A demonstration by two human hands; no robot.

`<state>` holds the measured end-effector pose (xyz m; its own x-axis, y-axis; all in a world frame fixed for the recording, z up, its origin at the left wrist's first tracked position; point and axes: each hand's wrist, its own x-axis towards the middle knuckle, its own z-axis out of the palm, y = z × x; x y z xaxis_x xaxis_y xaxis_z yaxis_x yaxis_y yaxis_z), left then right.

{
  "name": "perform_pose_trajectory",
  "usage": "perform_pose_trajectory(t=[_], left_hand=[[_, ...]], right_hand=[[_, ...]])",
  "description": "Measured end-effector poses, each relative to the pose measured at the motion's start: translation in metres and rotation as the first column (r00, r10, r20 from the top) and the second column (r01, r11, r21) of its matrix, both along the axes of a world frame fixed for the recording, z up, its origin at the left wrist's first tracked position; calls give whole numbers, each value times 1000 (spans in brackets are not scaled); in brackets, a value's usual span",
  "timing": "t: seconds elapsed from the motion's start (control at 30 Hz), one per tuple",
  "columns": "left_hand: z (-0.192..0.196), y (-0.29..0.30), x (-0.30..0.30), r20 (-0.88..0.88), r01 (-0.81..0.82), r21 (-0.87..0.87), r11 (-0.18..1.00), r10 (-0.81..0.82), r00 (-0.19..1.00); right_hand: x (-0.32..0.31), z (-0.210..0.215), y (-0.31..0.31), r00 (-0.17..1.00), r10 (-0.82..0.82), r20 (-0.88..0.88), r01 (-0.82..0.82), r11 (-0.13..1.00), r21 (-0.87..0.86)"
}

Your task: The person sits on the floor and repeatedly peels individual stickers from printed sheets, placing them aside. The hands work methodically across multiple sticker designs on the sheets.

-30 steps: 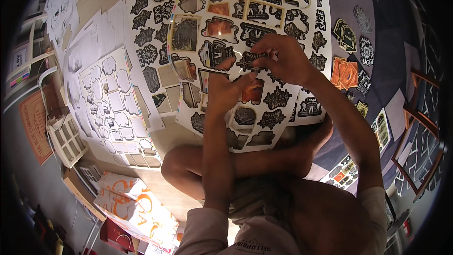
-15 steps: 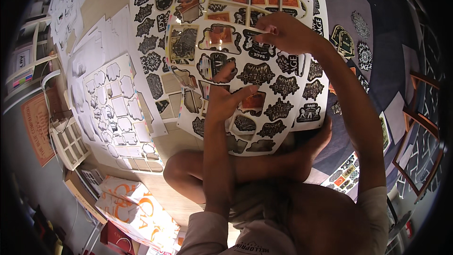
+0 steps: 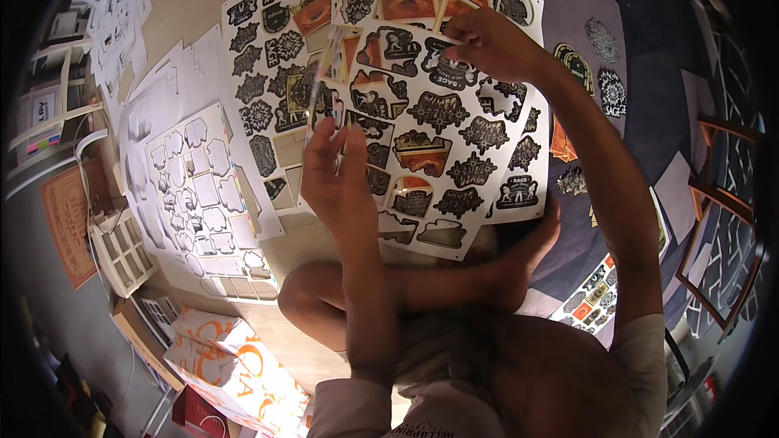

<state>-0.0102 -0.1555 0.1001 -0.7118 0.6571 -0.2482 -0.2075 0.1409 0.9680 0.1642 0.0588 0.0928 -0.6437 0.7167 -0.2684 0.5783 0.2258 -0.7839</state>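
Note:
A white sticker sheet (image 3: 426, 199) with black, orange and see-through cut-out shapes lies tilted over my crossed legs, on top of more printed sheets. My right hand (image 3: 495, 45) is closed at its far edge, with thumb and forefinger beside a black badge-shaped sticker (image 3: 450, 73). What its other fingers do is partly hidden. My left hand (image 3: 337, 170) is at the sheet's left edge, fingers pointing up and slightly smeared. The edge appears to run between its thumb and fingers. Another printed sheet (image 3: 251, 81) lies underneath to the left.
Used white sheets with cut-outs (image 3: 191, 166) are spread at left. Loose black stickers (image 3: 613, 93) and gold-green ones (image 3: 574, 69) lie on the dark mat at right, near a small sticker sheet (image 3: 596, 296). A wooden frame (image 3: 722, 203), an orange-white bag (image 3: 235, 365) and a white rack (image 3: 118, 251) stand around.
My left hand has moved left and slightly up, from over the sheet to its left edge. The top sheet has shifted and turned a little. My right hand stays at the far edge.

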Motion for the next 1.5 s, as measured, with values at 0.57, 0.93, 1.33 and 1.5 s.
perform_pose_trajectory(t=[0.57, 0.93, 1.33, 1.5], left_hand=[[-55, 110, -3, -734, 460, -357, 813, -549, 400], [-86, 101, -11, -563, 554, -179, 813, -547, 620], [-89, 102, -4, -656, 505, -85, 859, -430, 621], [-88, 99, -5, -660, 532, -179, 828, -502, 559]], right_hand=[[-12, -17, 11, 995, 88, -52, -94, 987, -132], [-10, -44, 13, 993, 14, -115, -44, 964, -264], [-9, -53, 13, 984, -27, -178, -42, 926, -375], [-7, -53, 12, 990, -39, -136, -18, 918, -396]])
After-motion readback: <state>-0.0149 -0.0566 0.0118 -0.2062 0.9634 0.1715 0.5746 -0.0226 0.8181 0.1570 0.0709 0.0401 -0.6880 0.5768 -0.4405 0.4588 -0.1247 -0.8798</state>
